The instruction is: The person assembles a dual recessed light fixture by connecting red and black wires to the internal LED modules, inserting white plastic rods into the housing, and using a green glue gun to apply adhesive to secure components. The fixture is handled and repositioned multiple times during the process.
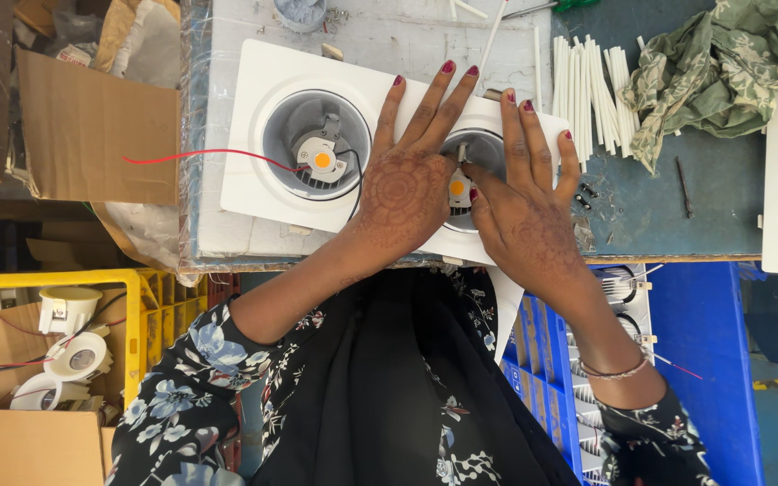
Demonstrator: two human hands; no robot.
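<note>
While both hands lie flat with fingers spread wide, the left hand [404,184] and right hand [526,211] press on the right half of a white twin downlight housing [267,135] on the workbench [668,216]. White tubes [584,90] and a green cloth [722,72] lie to the far right, a yellow crate [150,306] near left.

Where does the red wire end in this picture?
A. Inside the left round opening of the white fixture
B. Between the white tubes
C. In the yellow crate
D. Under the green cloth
A: the red wire runs from the left over the white fixture into its left opening, beside the left hand.
</note>
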